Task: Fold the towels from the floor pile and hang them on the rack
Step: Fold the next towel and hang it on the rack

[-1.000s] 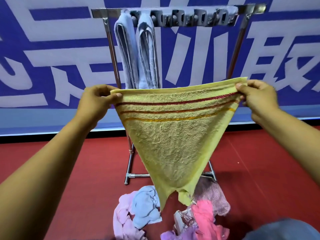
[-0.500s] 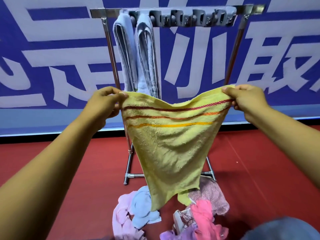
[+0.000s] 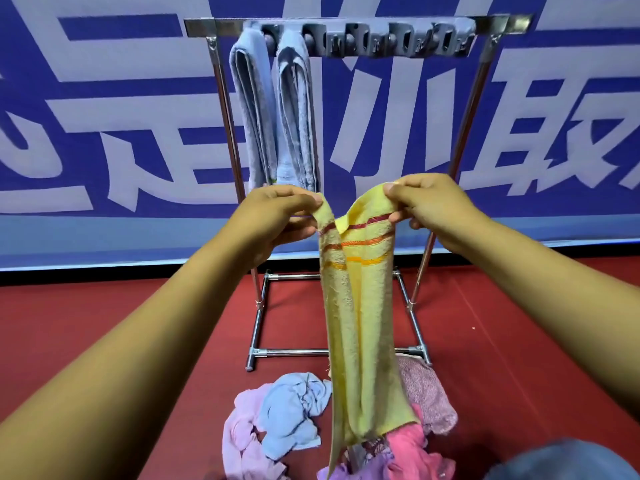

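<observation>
Two corners of yellow towel [image 3: 360, 306] pinched, left hand [image 3: 277, 220], right hand [image 3: 429, 209]; loose pinch, likely slip, fold lost.

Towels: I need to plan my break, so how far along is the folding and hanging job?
Early on. Done: two grey towels hang folded on the rack. In hand: the left hand and right hand each pinch a top corner of a yellow towel, held close together. Left: hanging it, then the floor pile, at least five crumpled pieces; the rack's other hooks are bare.
</observation>
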`<state>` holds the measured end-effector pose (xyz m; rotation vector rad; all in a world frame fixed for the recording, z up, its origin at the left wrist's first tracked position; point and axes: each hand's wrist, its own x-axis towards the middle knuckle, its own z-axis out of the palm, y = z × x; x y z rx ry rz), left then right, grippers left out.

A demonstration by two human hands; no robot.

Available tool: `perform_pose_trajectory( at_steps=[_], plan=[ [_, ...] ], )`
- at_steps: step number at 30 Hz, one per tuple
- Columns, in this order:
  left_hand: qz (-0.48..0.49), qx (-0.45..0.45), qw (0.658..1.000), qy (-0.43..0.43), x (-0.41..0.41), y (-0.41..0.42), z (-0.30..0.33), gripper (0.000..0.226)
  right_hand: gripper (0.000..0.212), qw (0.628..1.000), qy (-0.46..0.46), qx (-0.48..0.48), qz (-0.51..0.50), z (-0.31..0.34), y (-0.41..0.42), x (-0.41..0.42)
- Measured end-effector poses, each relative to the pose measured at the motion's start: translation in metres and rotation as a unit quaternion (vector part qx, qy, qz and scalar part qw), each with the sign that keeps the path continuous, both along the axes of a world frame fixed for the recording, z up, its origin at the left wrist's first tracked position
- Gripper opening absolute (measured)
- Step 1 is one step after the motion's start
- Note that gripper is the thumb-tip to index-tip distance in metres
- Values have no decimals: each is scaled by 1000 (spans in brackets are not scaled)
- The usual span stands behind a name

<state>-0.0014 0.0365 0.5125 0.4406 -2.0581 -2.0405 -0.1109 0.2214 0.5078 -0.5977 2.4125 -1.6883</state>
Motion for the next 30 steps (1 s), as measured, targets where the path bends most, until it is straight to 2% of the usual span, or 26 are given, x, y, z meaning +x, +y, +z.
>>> perform_pose_trajectory(
  at_steps=[5, 10, 20, 30],
  plan=[
    [-15, -21, 1000, -1, -5, 13, 1, 10, 10, 996, 77, 1, 49, -3, -11, 17],
    [-11, -39, 999, 6, -10, 25, -2, 9, 10, 992, 122, 15, 34, -13, -23, 16],
    [49, -23, 998, 22, -19, 37, -6, 12, 17, 991, 132, 0, 8, -16, -25, 20],
    [12, 38, 999, 13, -19, 36, -4, 12, 23, 986, 157, 29, 39, -15, -16, 27]
  ],
)
